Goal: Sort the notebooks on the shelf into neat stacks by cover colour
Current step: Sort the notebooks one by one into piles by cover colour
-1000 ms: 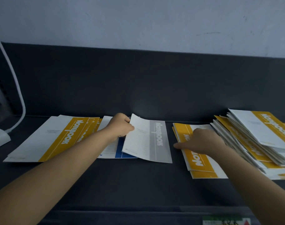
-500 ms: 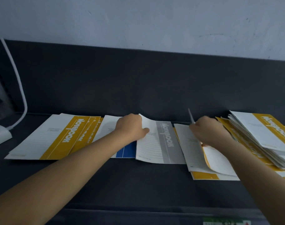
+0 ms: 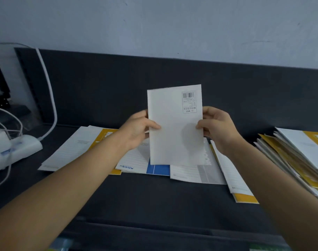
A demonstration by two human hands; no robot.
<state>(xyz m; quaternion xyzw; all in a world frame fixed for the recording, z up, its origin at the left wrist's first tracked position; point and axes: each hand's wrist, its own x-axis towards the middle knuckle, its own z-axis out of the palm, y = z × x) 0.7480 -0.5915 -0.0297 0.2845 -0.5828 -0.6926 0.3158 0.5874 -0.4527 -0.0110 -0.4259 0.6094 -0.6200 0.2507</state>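
While the left hand [image 3: 138,131] and right hand [image 3: 215,127] gripped one notebook [image 3: 174,127], a yellow pile [image 3: 73,151] lay started; the heap [image 3: 299,156] seemingly awaited sorting.

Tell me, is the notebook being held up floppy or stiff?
Probably a bit bendy but not limp: the notebook stands upright with only its side edges pinched by the left hand and right hand. It looks thin, so likely light.
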